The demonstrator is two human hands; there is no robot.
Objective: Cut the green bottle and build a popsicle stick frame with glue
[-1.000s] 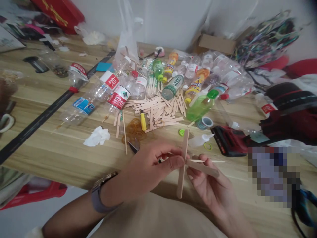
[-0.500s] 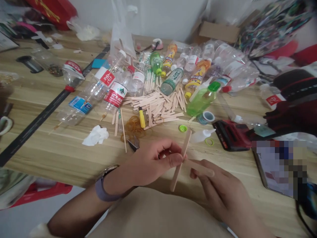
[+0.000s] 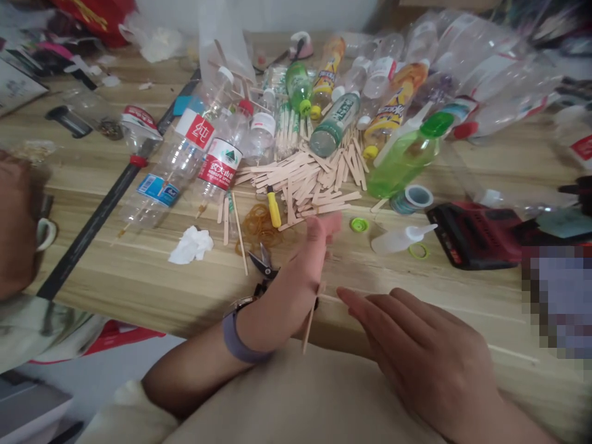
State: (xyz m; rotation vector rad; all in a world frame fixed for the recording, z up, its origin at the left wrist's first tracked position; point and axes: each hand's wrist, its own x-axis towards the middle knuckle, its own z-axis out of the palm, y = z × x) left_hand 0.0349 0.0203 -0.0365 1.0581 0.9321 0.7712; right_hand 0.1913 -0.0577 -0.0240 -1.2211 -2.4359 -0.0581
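My left hand (image 3: 298,274) stretches forward over the wooden table (image 3: 139,271), its fingertips close to a heap of flat wooden sticks (image 3: 300,182). One wooden stick (image 3: 309,324) pokes out from under that palm, tucked in its lower fingers and slanting down toward my lap. A grey watch band (image 3: 235,336) circles the wrist. My right hand (image 3: 419,348) lies at the table's near edge with the back up. Its fingers are stretched flat and pointing left, and nothing shows in them.
Several plastic bottles (image 3: 217,166) and a green bottle (image 3: 407,154) lie behind the sticks. Rubber bands (image 3: 256,225), small pliers (image 3: 263,262), a crumpled tissue (image 3: 192,245), a glue bottle (image 3: 402,239), a tape roll (image 3: 414,198), a red-black case (image 3: 476,234) and a long black bar (image 3: 92,225) surround my hands. Another person's arm (image 3: 16,228) is at the left edge.
My left hand has let the crossed sticks apart and reached forward toward the pile, keeping one stick beneath it. The right hand has flattened out, and the stick it held is out of sight. The view moved closer.
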